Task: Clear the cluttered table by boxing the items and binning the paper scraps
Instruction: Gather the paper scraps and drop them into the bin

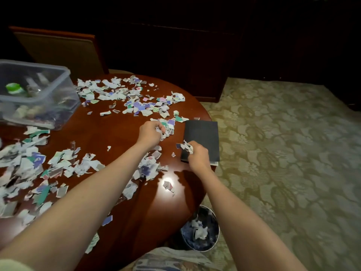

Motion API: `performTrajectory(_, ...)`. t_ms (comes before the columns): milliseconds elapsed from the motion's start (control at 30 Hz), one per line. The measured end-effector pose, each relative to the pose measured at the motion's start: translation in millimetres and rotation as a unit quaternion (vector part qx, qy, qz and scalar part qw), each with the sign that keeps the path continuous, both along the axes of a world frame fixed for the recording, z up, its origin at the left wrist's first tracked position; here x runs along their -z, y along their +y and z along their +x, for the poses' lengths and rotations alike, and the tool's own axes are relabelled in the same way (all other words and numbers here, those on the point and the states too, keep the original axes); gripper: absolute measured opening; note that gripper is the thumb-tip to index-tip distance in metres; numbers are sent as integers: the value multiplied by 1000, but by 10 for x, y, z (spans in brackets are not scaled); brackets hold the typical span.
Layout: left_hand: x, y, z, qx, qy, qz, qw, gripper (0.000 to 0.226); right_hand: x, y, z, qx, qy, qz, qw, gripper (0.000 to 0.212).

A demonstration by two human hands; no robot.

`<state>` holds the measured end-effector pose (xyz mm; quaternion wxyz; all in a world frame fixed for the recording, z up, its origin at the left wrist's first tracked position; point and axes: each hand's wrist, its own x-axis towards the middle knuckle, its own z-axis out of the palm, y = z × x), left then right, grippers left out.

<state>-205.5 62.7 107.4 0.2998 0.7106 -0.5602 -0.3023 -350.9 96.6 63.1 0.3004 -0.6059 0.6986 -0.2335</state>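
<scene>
Torn paper scraps (125,98) lie strewn over the round red-brown table (117,132), with a thick heap at the left (25,169). My left hand (150,133) grips a bunch of scraps near the table's right side. My right hand (197,153) holds a smaller clump of scraps just over a black booklet (202,137) at the table's right edge. A clear plastic box (37,94) with several items inside, one with a green cap, stands at the far left. A round bin (201,229) with scraps in it sits on the floor below the table's near edge.
A chair back (58,47) stands behind the table at the far left. Dark wooden furniture (175,45) fills the background. Patterned carpet (283,153) spreads to the right. A patterned cushion or fabric (172,259) shows at the bottom edge.
</scene>
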Motion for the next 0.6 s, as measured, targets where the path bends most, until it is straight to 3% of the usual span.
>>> performTrajectory(167, -143, -2, -251, 14, 11, -10, 1000, 37, -8, 105, -249, 29, -3, -5, 1000, 47)
performTrajectory(500, -1, 132, -1194, 106, 85, 12, 991, 47, 76, 498, -883, 77, 4, 17, 997, 37)
performTrajectory(600, 30, 225, -1510, 135, 89, 24, 987, 47, 155, 657, -1151, 103, 26, 41, 993, 46)
